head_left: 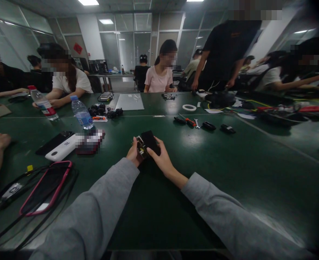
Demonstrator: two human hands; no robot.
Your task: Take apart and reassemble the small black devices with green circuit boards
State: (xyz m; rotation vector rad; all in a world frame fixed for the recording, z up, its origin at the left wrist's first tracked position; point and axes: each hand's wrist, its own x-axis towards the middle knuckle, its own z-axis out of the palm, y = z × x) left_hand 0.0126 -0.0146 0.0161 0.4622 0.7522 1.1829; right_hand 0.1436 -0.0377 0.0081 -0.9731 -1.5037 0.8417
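The left hand (133, 153) grips a small circuit board (141, 147) by its side, while the right hand (162, 157) clasps a flat black piece (150, 141), thumb across its face. Both are held up close together over the near middle of the green bench (197, 213); the view is too dim and small to tell whether the two are joined, perhaps by a thin cable.

If there is such a link, pulling the hands apart or twisting the black piece could strain it. Pressing the left fingers hard on the board's exposed parts might bend or loosen something, and a slack hold could let either piece drop onto the hard bench top. A leftward sweep of the left forearm could snag the black cables (67, 196) beside the pink-edged phone (46, 188) and drag it along. The bottle with the blue cap (81, 112) stands upright beyond and could tip if knocked.
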